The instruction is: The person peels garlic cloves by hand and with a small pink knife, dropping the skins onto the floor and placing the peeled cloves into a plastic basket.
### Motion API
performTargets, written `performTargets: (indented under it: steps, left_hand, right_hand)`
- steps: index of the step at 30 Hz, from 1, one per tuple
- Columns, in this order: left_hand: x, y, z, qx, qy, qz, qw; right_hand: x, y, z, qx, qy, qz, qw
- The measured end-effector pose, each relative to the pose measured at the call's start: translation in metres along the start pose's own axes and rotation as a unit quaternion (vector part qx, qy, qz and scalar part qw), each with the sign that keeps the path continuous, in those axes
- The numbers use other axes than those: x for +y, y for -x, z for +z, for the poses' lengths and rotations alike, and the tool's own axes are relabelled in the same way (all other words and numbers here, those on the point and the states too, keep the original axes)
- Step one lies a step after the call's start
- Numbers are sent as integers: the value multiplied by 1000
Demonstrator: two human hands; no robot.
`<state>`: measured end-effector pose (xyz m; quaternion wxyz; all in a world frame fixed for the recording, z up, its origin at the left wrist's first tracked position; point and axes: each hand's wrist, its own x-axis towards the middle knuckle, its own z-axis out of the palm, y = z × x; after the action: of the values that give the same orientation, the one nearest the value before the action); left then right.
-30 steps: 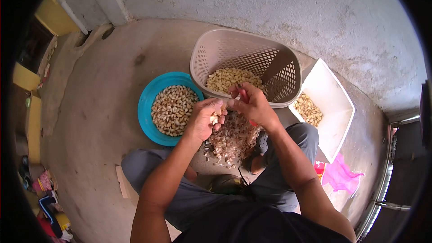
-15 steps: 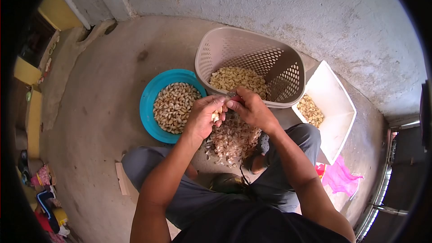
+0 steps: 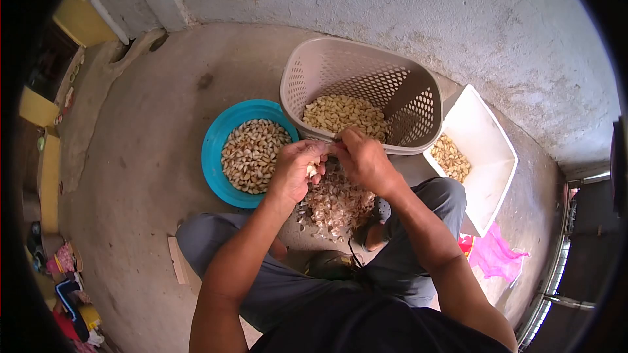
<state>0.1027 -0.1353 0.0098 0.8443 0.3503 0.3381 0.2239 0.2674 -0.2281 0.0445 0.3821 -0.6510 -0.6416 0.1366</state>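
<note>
My left hand (image 3: 297, 168) is closed around several pale garlic cloves (image 3: 312, 170), which show between palm and fingers. Its fingertips meet those of my right hand (image 3: 363, 160), which is in a pinch; what it grips is hidden. Both hands are above a heap of papery garlic skins (image 3: 337, 206) on the floor. Left of them, a round blue basin (image 3: 212, 180) holds many unpeeled cloves (image 3: 255, 153). Just beyond the hands stands a beige perforated basket (image 3: 327, 62) with peeled cloves (image 3: 343, 114) at its bottom.
On the right, a white box (image 3: 484, 137) is tilted, with cloves (image 3: 450, 159) in its lower corner. A pink cloth (image 3: 500, 253) lies near it. The rough wall (image 3: 392, 6) rises behind the basket. My bent knees flank the skins.
My right hand has turned slightly, and its fingertips now hide the small dark and reddish thing that showed there before. My left hand stays nearly in place with its cloves.
</note>
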Motion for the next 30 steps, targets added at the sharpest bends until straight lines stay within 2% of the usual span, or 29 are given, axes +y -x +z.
performTargets:
  steps: [4, 7, 8, 10, 13, 16, 19, 22, 25, 28, 30]
  left_hand:
    - [-4, 4, 3, 54, -5, 29, 998]
    - [-9, 3, 5, 100, 21, 19, 995]
    - [-9, 1, 3, 114, 35, 11, 993]
    - [-7, -4, -3, 111, 72, -7, 991]
    - [0, -10, -12, 73, 111, -44, 990]
    - [4, -8, -15, 35, 113, -55, 991]
    - [8, -2, -12, 30, 96, -58, 993]
    - [5, -1, -11, 18, 84, -58, 995]
    - [2, -1, -8, 3, 81, -66, 994]
    - [3, -1, -6, 6, 84, -58, 995]
    - [4, -2, -8, 14, 77, -54, 995]
  right_hand:
    - [-8, 5, 12, -19, 42, -30, 999]
    - [-9, 4, 9, -68, 24, -22, 997]
    - [-10, 4, 9, -74, -39, -9, 996]
    - [-12, 6, 10, -88, -167, 16, 982]
    - [-10, 7, 2, -153, -200, 138, 958]
    - [3, 5, 5, -97, -200, 111, 969]
    - [10, 3, -6, -164, -163, 145, 962]
    - [4, 2, -6, -59, -129, 90, 986]
    - [-1, -1, -7, -89, -148, 64, 983]
    - [-5, -3, -13, -159, -64, 151, 974]
    - [-2, -1, -10, -105, -107, 106, 983]
